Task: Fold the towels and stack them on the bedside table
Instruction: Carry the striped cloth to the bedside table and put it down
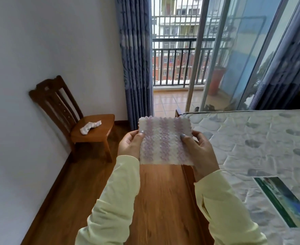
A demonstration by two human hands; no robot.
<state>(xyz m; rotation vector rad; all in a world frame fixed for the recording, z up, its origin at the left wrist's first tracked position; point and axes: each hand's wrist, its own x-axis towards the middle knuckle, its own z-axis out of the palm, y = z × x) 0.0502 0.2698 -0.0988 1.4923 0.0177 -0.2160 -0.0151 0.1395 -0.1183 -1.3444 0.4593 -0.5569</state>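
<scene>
A small white towel with purple stripes (163,140) is held spread out in the air in front of me, above the wooden floor. My left hand (129,145) pinches its left edge, thumb on the front. My right hand (201,151) pinches its right edge the same way. A second white towel (90,127) lies crumpled on the seat of a wooden chair (92,133) at the left wall. No bedside table is in view.
A bare quilted mattress (251,144) fills the right side, with a printed label (285,200) on it. Blue curtains (135,59) and an open glass balcony door (216,53) stand ahead. Wooden floor (159,200) lies between chair and bed.
</scene>
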